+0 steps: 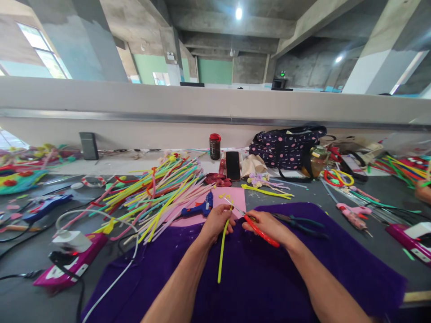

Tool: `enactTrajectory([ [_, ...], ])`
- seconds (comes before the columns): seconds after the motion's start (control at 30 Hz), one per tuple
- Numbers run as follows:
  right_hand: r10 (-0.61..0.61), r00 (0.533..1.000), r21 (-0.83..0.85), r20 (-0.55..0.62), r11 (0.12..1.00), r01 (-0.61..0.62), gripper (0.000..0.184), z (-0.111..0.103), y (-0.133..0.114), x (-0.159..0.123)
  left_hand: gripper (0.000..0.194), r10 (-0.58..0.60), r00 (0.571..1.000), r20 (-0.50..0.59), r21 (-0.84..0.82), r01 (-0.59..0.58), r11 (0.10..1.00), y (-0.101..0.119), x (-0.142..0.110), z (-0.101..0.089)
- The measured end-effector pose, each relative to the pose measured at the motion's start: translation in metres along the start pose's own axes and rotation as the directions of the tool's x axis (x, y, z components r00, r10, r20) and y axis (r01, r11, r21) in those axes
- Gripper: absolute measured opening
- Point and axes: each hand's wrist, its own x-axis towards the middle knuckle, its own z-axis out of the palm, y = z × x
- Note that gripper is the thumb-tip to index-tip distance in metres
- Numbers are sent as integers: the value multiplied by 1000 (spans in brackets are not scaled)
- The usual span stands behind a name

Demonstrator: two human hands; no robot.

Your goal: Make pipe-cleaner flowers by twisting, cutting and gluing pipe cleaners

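Note:
A yellow-green pipe cleaner [222,255] is pinched in my left hand [217,222], its long end hanging down over the purple cloth [256,278]. My right hand [267,226] is closed around red-handled scissors [261,231], whose blades point up and left toward the pipe cleaner's upper end. Whether the blades touch it I cannot tell. Small yellow clippings lie on the pink sheet [237,202] just beyond my hands. Left of them, a blue hot glue gun [198,207] rests on the same sheet. Dark-handled pliers [303,222] lie on the cloth beside my right hand.
A big heap of coloured pipe cleaners [161,188] spreads at left. Magenta power strips [76,264] with cables flank the cloth. Behind stand a red-lidded bottle [214,146], a phone [233,165] and a patterned bag [286,150]. A pink glue gun [355,213] lies at right, near another person's hand [423,190].

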Motion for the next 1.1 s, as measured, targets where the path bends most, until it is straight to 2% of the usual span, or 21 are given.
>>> enactTrajectory([
  [0.17,1,1000,-42,19,999,0,31,-1,4,2,22,-33,999,35,165,27,986,-3,-2,3],
  [0.33,2,999,-146,44,989,4,29,5,7,4,29,-44,998,55,315,25,949,-4,-5,9],
  [0.83,55,997,-213,56,976,-42,30,8,5,6,32,-45,996,75,388,13,921,-3,-3,8],
  [1.1,5,999,-226,35,974,3,28,7,7,5,32,-64,994,90,383,25,923,-10,2,5],
])
